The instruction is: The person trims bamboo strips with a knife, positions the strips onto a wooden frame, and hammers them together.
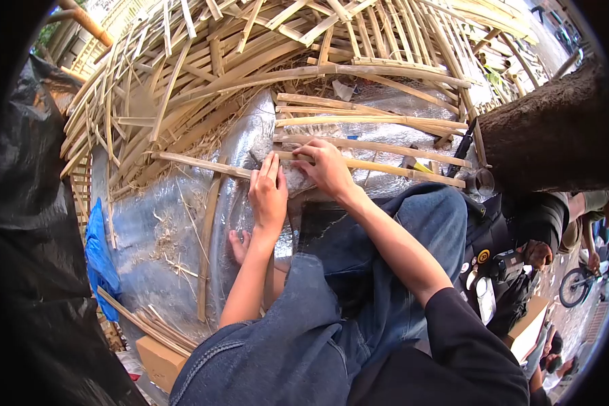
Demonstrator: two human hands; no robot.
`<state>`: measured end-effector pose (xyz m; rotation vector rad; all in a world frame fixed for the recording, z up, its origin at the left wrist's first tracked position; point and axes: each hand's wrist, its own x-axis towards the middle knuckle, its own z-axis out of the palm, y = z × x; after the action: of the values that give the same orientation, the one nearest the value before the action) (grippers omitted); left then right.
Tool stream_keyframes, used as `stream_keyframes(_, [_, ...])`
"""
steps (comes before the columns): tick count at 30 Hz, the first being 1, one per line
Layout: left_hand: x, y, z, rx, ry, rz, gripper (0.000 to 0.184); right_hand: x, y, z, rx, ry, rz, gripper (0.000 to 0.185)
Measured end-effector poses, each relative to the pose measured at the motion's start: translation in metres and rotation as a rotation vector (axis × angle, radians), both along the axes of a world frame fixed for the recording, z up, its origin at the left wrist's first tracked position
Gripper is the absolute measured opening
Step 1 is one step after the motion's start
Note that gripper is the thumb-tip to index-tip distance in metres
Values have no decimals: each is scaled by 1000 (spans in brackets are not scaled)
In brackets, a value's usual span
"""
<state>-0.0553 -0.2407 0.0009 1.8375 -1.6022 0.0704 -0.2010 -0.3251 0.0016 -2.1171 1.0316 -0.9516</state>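
Observation:
A long bamboo strip (379,167) lies crosswise over a pale rough block (298,181) in front of my knees. My left hand (268,193) rests on the strip, its fingers extended and close together, pressing on it near the block's left side. Just to the right, my right hand (323,164) has its fingers bent over the same strip, thumb and fingertips around it. The strip runs out past both hands. Several other bamboo strips (386,122) lie beyond it on the silvery sheet (162,233).
A big heap of bamboo strips (250,74) rises ahead. At the right is a thick trunk (548,139), with people and a bicycle (575,287) beyond. A blue plastic bag (100,260), a cardboard box (161,364) and black sheeting (37,223) are at the left.

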Motion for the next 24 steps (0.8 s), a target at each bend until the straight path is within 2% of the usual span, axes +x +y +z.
stream_keyframes(9, [2,0,-5,-22,-66,12,31,-1,0,-12,-158,-99,17,22])
stream_keyframes(19, [5,-2,-10,-62,-8,-4,30,0,0,-17,-198,-93,-7,22])
stream_keyframes(24, [3,-1,-8,-68,-58,-6,27,0,0,-21,-184,-125,-16,22])
